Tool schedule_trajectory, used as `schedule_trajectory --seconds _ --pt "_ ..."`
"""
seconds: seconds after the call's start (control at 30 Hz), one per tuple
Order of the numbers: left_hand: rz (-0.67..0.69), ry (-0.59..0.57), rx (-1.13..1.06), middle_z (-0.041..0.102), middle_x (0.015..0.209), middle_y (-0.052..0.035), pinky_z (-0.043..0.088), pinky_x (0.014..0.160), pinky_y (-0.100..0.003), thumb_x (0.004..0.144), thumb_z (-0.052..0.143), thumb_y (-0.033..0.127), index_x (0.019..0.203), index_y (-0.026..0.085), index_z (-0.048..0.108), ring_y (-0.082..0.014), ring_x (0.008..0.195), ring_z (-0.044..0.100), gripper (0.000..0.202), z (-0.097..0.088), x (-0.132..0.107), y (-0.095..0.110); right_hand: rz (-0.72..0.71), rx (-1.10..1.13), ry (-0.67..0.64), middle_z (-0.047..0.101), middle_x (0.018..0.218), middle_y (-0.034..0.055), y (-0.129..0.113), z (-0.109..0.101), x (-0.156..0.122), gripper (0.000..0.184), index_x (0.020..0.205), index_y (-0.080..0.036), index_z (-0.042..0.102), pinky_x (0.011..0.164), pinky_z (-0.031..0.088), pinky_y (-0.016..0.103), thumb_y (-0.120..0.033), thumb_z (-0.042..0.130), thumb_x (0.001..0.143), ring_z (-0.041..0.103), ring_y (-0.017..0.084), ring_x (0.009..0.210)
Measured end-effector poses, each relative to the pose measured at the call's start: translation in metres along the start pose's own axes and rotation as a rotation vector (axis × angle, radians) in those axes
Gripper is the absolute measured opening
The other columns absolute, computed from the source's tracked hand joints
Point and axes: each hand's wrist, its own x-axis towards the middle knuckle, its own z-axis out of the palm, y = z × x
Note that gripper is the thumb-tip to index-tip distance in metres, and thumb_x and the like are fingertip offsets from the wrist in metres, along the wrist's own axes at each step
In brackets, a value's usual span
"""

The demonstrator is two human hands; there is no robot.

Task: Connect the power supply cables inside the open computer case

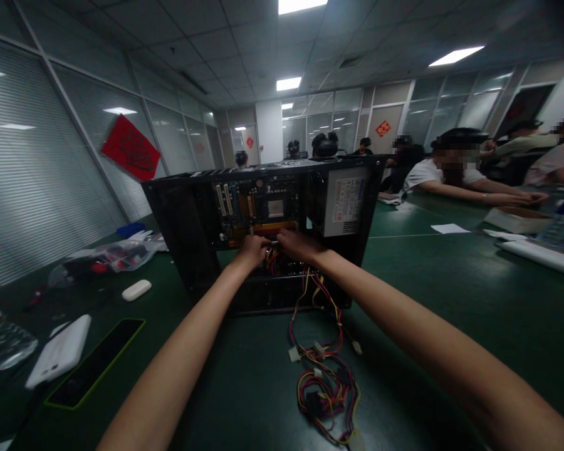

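Observation:
A black computer case (190,207) stands on the green table with its open side toward me. Inside it, the motherboard (286,188) shows pale, blue and yellow slots, and a power supply (345,203) with a white label sits at the upper right. My left hand (252,252) and my right hand (298,245) reach in just below the orange memory slots, fingertips almost meeting. Both hands have their fingers closed around a small spot there; what they hold is too small and dark to name. A bundle of red, yellow and black power cables (326,376) spills out onto the table.
On the left lie a dark phone with a green edge (96,363), a white phone-like device (59,351), a small white case (136,289), a plastic bag (122,257) and a clear bottle (4,341). At right are paper (450,228), an open box (517,219) and seated people.

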Motion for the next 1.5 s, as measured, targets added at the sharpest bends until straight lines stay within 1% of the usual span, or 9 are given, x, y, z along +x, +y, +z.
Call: schedule_trajectory --seconds 0.1,0.23,0.4,0.67,0.83,0.93,1.07,1.3,1.5 --pt "-0.002 0.000 0.001 0.077 0.113 -0.0070 0.052 0.100 -0.032 0.088 0.062 0.009 0.112 0.021 0.078 -0.0240 0.112 0.071 0.032 0.000 0.000 -0.001 0.000 -0.019 -0.013 0.061 0.118 0.0136 0.001 0.002 0.000 0.022 0.111 -0.012 0.061 0.079 0.043 0.030 -0.012 0.042 0.101 0.063 0.023 0.104" --pt "-0.005 0.002 0.002 0.077 0.113 -0.0077 0.052 0.100 -0.032 0.089 0.062 0.011 0.113 0.021 0.078 -0.0247 0.113 0.070 0.030 0.001 0.001 -0.002 -0.008 -0.035 -0.003 0.060 0.119 0.0138 -0.001 -0.002 -0.002 0.021 0.113 -0.012 0.061 0.080 0.043 0.031 -0.014 0.043 0.100 0.062 0.023 0.105" --pt "-0.007 0.006 0.002 0.077 0.114 -0.0072 0.053 0.099 -0.032 0.090 0.062 0.011 0.114 0.022 0.078 -0.0238 0.112 0.071 0.030 0.002 0.001 -0.003 0.031 -0.029 -0.009 0.060 0.118 0.0135 -0.003 -0.005 -0.004 0.024 0.114 -0.012 0.061 0.076 0.042 0.030 -0.015 0.041 0.101 0.063 0.022 0.099" --pt "-0.007 0.013 0.022 0.078 0.112 -0.0066 0.052 0.097 -0.031 0.092 0.061 0.016 0.114 0.022 0.078 -0.0232 0.110 0.071 0.028 0.001 0.000 -0.002 0.049 -0.011 0.005 0.061 0.118 0.0157 -0.001 0.005 0.001 0.022 0.115 -0.011 0.061 0.080 0.044 0.030 -0.016 0.046 0.100 0.062 0.024 0.103" --pt "0.000 0.016 0.011 0.077 0.110 -0.0094 0.052 0.095 -0.032 0.095 0.059 0.021 0.113 0.019 0.078 -0.0247 0.107 0.072 0.026 0.001 -0.001 -0.002 0.073 0.007 0.030 0.062 0.119 0.0150 0.002 0.011 0.003 0.020 0.113 -0.011 0.061 0.083 0.044 0.030 -0.017 0.049 0.099 0.062 0.024 0.105" --pt "0.014 0.015 0.000 0.078 0.111 -0.0085 0.052 0.095 -0.032 0.095 0.058 0.021 0.111 0.020 0.079 -0.0245 0.108 0.072 0.026 0.000 -0.002 -0.002 0.084 0.010 0.055 0.063 0.117 0.0140 0.002 0.012 0.003 0.019 0.111 -0.012 0.062 0.080 0.044 0.031 -0.017 0.049 0.098 0.063 0.024 0.102" --pt "0.023 0.023 -0.012 0.078 0.110 -0.0087 0.053 0.094 -0.032 0.095 0.058 0.022 0.109 0.020 0.079 -0.0252 0.106 0.072 0.026 -0.002 -0.003 0.000 0.078 0.003 0.035 0.062 0.117 0.0146 0.002 0.011 0.003 0.018 0.110 -0.011 0.061 0.080 0.044 0.031 -0.015 0.050 0.097 0.063 0.024 0.101" --pt "0.029 0.029 -0.035 0.077 0.114 -0.0064 0.051 0.098 -0.031 0.094 0.060 0.022 0.114 0.021 0.078 -0.0232 0.111 0.071 0.026 0.000 -0.003 -0.002 0.063 -0.013 0.041 0.062 0.118 0.0145 0.001 0.010 0.002 0.020 0.112 -0.011 0.061 0.077 0.042 0.030 -0.020 0.048 0.099 0.063 0.023 0.099" --pt "0.022 0.010 -0.026 0.077 0.112 -0.0077 0.052 0.094 -0.030 0.095 0.061 0.022 0.115 0.021 0.077 -0.0233 0.109 0.072 0.026 0.002 -0.002 -0.004 0.052 -0.040 0.037 0.062 0.115 0.0146 0.002 0.011 0.002 0.020 0.112 -0.010 0.061 0.074 0.041 0.030 -0.018 0.047 0.099 0.063 0.023 0.096"
